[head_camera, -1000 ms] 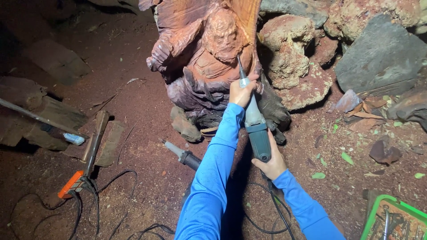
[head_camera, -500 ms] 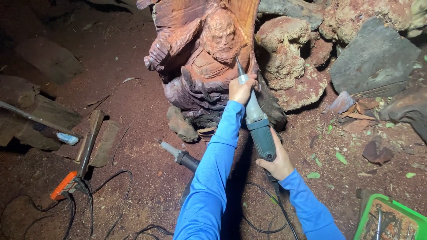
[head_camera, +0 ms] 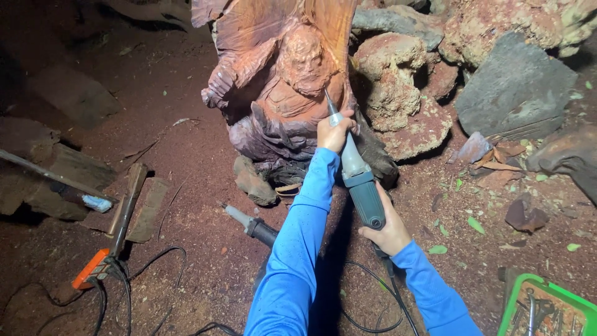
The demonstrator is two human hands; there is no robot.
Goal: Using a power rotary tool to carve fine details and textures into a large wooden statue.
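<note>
Against the wooden carving (head_camera: 283, 93), both hands (head_camera: 334, 132) steer a grinder (head_camera: 357, 177).

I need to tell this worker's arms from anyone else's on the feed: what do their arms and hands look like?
Both arms wear long, bright blue sleeves of a smooth, slightly speckled fabric, reaching to the wrists. The left hand and right hand are bare: no gloves, and no rings, watch or markings show. The left sleeve looks creased along its length; the right sleeve ends in a plain cuff.
</note>
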